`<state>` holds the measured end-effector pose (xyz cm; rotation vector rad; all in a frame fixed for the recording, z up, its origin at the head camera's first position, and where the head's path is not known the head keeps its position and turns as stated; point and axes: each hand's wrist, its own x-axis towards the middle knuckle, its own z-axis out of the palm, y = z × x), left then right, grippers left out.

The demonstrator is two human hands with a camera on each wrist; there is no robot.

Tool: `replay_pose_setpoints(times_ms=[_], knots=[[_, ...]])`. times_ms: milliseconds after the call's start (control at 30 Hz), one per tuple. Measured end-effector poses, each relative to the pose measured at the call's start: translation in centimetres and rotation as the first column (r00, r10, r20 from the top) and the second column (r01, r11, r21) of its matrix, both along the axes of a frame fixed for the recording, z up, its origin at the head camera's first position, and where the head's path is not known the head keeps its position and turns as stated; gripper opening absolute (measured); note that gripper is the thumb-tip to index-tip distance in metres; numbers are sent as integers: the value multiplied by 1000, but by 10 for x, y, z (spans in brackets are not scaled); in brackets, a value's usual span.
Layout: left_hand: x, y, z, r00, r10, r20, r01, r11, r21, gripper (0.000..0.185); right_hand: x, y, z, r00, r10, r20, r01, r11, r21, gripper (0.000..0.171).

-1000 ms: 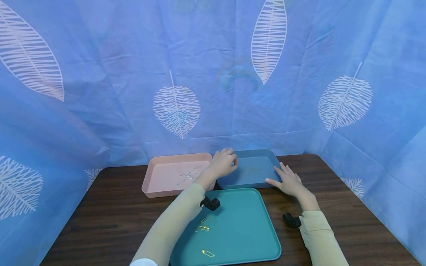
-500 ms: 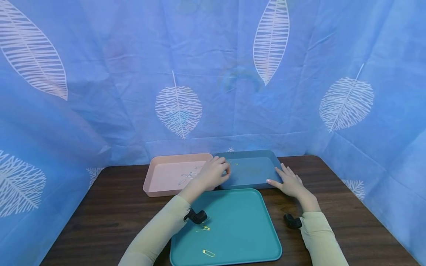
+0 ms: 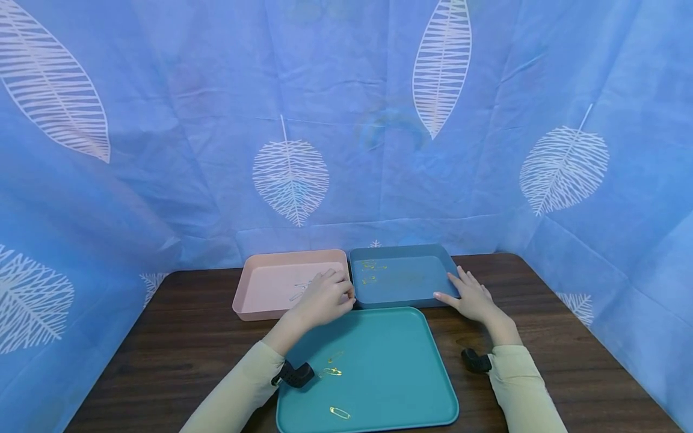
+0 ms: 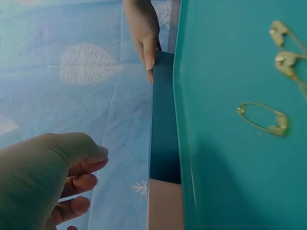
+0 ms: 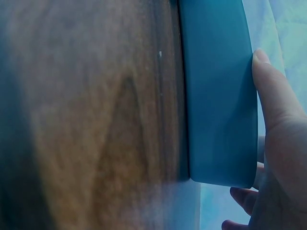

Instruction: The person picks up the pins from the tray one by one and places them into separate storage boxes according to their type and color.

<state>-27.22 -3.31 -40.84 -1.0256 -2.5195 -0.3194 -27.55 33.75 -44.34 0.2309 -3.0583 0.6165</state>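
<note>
My left hand (image 3: 326, 299) hovers between the pink tray's right front corner and the green tray's back edge. In the left wrist view its fingers (image 4: 79, 184) are loosely bent, with nothing visible between them and the thumb. My right hand (image 3: 475, 299) rests spread at the right front corner of the blue tray (image 3: 411, 297); its thumb (image 5: 268, 81) touches the front rim. Gold safety pins (image 3: 373, 264) lie in the blue tray's left part. Several more gold safety pins (image 3: 339, 412) lie on the green tray (image 3: 395, 373).
The pink tray (image 3: 260, 307) stands left of the blue one, holding silver safety pins (image 3: 298, 291) partly hidden by my left hand. All three trays sit on a dark wooden table (image 3: 178, 337). A blue leaf-patterned cloth (image 3: 357, 180) hangs behind the table and along its sides.
My left hand has drawn back from over the blue tray, leftward and toward me. Gold safety pins now show in that tray. The right hand stays at its corner.
</note>
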Motion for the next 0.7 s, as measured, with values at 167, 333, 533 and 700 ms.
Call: replay_pose_setpoints(times_ms=[167,333,533,700], knots=[[10,-12,-6,1000,-23,-13,23,999,34,9,5,-5,3,1000,-3,5,3,1000,-2,89],[20,-21,-11,999,-37,-25,38,999,27,8,5,-5,2,1000,2,3,-2,1000,-2,90],[32,-30,-15,999,-35,-14,34,999,-9,9,5,-5,4,1000,4,-2,-4,1000,2,88],[42,-37,-18,998,-30,49,32,999,-42,8,5,-6,6,1000,4,-2,-4,1000,-1,88]])
